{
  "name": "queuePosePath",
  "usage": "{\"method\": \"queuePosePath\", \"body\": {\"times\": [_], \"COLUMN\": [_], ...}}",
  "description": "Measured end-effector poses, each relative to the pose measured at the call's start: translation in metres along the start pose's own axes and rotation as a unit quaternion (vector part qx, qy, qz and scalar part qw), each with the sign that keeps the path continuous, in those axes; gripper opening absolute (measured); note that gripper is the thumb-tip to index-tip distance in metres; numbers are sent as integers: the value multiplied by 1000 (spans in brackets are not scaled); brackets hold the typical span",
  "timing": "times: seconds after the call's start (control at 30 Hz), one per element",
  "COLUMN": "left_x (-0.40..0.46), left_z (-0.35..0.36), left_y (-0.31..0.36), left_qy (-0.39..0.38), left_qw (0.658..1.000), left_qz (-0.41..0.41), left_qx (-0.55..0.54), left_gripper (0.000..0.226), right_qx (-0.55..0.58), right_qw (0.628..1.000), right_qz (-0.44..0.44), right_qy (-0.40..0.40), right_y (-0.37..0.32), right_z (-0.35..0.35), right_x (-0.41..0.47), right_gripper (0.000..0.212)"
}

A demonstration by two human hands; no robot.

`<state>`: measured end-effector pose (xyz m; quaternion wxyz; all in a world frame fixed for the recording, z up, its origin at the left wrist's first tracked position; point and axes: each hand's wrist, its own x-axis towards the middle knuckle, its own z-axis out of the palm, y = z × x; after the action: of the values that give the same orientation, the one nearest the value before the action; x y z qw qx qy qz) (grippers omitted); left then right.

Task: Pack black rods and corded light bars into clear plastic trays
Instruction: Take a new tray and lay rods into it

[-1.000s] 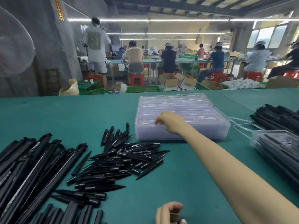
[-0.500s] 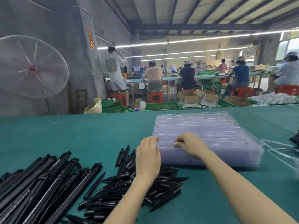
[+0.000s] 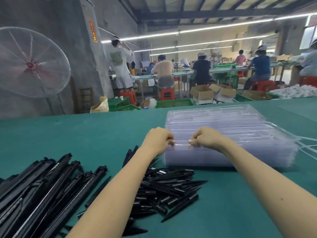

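**Both hands at the tray stack**

The left hand (image 3: 158,140) and right hand (image 3: 206,137) each close a pinching grip on the near rim of the clear trays (image 3: 240,134), stacked on the green counter (image 3: 68,134). Short rods (image 3: 168,191) lie just under the forearms; long bars (image 3: 39,191) are piled left. A fan (image 3: 30,62) stands behind. The orange pillar sign (image 3: 93,31) is unreadable.

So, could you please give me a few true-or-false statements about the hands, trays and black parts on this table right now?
1. Both hands, left hand and right hand, pinch the near edge of the stack of clear plastic trays. True.
2. The short black pointed rods lie inside a tray. False: loose on the green table.
3. The long black light bars lie left of the rods. True.
4. The left hand holds a rod. False: it pinches the tray edge.
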<state>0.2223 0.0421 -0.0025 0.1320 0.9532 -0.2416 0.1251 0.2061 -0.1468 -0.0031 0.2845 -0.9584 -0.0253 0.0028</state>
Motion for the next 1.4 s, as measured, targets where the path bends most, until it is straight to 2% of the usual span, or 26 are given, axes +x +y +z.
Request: {"method": "queuePosePath", "body": {"times": [0.1, 0.2, 0.3, 0.37, 0.53, 0.67, 0.77, 0.97, 1.07, 1.13, 1.2, 1.3, 1.33, 1.4], "left_x": [1, -1, -7, -14, -27, -25, -22, -19, -19, -19, -19, -22, -24, -31], "left_z": [5, 2, -6, -11, -6, -2, -1, 1, 2, 3, 4, 5, 7, 8], "left_y": [-1, -8, -27, -42, -53, -47, -39, -31, -23, -21, -22, -25, -24, -16], "left_qy": [25, -3, -2, 17, -7, 20, 37, 53, 72, 72, 66, 70, 83, 164], "left_qw": [1000, 999, 975, 957, 968, 976, 983, 986, 995, 997, 998, 997, 995, 977], "left_qz": [-4, -19, -43, -51, -44, -21, -25, -37, -21, 8, 22, 36, 38, 87], "left_qx": [6, -36, -218, -284, -248, -217, -180, -155, -69, -8, -5, 10, 30, 110], "left_gripper": [20, 14, 5, 5, 13, 12, 8, 14, 20, 24, 24, 24, 24, 14], "right_qx": [13, 34, 40, 44, 93, 79, 79, 88, 37, -47, -147, -195, -212, -236], "right_qw": [1000, 998, 997, 997, 994, 992, 992, 990, 991, 987, 970, 954, 950, 946], "right_qz": [-22, -44, -54, -58, -62, -88, -98, -92, -118, -154, -183, -213, -216, -211], "right_qy": [15, 28, 30, 28, -12, -31, -27, -55, -48, -3, 61, 79, 74, 68], "right_y": [5, 8, 9, 9, 7, 6, 8, 5, 4, 4, 3, 0, -1, -3], "right_z": [2, 3, 3, 3, -5, -10, -10, -12, -13, -11, -6, 0, 0, 1], "right_x": [-4, -10, -9, -8, -5, -2, 2, 8, 7, 5, 3, 4, 5, 7], "right_gripper": [19, 31, 31, 28, 23, 19, 21, 23, 23, 29, 32, 31, 33, 34]}}
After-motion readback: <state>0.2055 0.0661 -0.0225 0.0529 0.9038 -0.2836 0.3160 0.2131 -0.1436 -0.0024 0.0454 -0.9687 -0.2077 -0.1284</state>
